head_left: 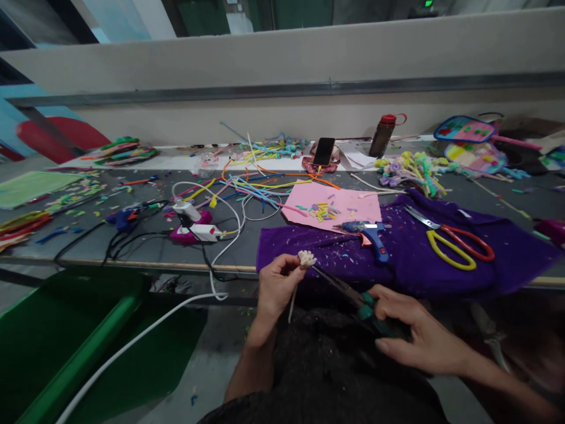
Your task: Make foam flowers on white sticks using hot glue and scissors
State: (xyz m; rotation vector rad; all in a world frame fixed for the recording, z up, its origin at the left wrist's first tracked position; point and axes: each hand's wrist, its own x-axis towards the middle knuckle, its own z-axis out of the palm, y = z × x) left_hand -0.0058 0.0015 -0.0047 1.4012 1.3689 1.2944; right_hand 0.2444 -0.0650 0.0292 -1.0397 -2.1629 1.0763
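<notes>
Between the thumb and fingers of my left hand (279,282) is a small cream pipe-cleaner flower (306,258), its pale stem hanging below. My right hand (417,327) grips scissors (351,290) with dark blades and green handles. Their tips point left and come close to the flower; whether they touch it I cannot tell. Behind my hands, a blue glue gun (373,237) lies on a purple towel (401,259). Large scissors (457,238) with red and yellow handles rest on the same towel, to the right.
A pink sheet (353,203) holds cut colourful bits. A power strip (192,229) with plugs and cables sits left; a white cable (145,330) hangs off the table edge. Pipe cleaners (251,185), a phone (324,152) and a bottle (383,136) stand behind. A green bin (75,359) is lower left.
</notes>
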